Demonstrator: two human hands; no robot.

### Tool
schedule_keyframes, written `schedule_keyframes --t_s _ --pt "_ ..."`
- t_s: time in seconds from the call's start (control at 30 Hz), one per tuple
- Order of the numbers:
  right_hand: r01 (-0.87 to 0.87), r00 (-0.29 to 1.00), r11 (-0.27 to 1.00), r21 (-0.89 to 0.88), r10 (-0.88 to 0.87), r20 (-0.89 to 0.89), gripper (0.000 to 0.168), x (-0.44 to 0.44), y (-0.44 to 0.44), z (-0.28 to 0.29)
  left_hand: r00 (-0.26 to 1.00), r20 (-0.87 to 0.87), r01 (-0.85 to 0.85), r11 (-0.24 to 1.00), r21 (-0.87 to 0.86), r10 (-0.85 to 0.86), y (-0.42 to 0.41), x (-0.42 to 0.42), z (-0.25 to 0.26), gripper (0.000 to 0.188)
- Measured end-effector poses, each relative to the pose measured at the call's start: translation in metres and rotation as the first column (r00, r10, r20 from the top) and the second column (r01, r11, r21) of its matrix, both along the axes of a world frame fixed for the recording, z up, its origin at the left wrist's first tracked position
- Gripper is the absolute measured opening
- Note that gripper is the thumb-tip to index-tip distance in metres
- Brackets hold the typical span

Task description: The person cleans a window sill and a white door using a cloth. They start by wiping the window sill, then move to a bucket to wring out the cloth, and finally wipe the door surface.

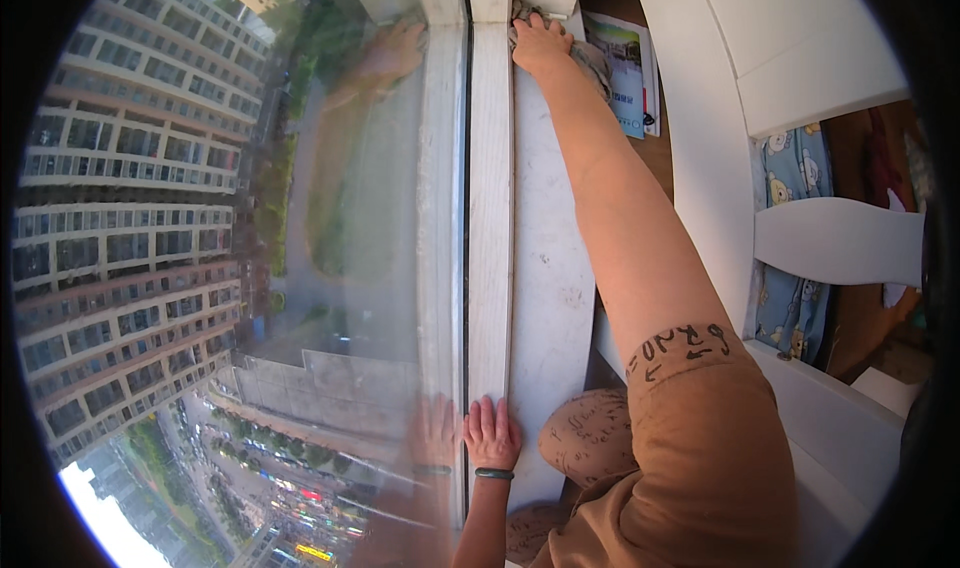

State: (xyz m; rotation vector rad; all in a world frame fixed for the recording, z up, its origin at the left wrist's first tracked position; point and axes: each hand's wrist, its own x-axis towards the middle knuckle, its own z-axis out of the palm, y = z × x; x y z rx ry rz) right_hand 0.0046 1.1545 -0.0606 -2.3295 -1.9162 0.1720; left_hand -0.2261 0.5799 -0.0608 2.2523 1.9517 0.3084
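My right hand [541,42] reaches far up the picture and presses a crumpled grey-brown cloth [596,66] into the corner where the white window frame [490,215] meets the sill. Part of the cloth bunches past the fingertips, part hangs over the sill's inner edge. The pale windowsill [551,268] bears small dark smudges and a brownish stain. Lower down, my left hand [493,437], with a dark green bangle on its wrist, rests flat on the frame beside the glass, holding nothing. The window pane [375,230] mirrors both hands.
Books or booklets [626,80] lie by the sill near the right hand. White furniture panels [701,117] stand to the right, with a curved white slat [840,241] over blue cartoon-print fabric [795,305]. My bent knee [589,433] is against the sill. Tall buildings show far below outside.
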Motion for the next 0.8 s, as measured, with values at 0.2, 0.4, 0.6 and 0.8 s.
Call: schedule_keyframes --t_s 0.2,0.4,0.6,0.8 --pt "-0.104 0.993 0.994 -0.019 0.105 0.062 0.047 0.005 -0.023 -0.004 1.000 0.005 -0.001 1.000 0.019 0.001 0.001 0.002 0.001 0.046" --pt "-0.099 0.995 0.990 0.100 0.098 0.016 0.045 -0.003 -0.075 -0.007 1.000 0.005 0.001 1.000 0.025 -0.001 -0.001 0.003 0.001 0.047" --pt "-0.096 0.992 0.974 0.203 0.112 -0.065 0.040 -0.027 -0.142 -0.008 0.999 0.031 -0.011 1.000 0.014 0.011 -0.002 0.001 0.003 0.050" --pt "-0.062 0.998 0.922 0.383 0.062 0.013 0.020 -0.052 -0.204 -0.027 0.998 0.058 -0.017 0.999 0.038 0.015 0.000 0.000 -0.003 0.055"
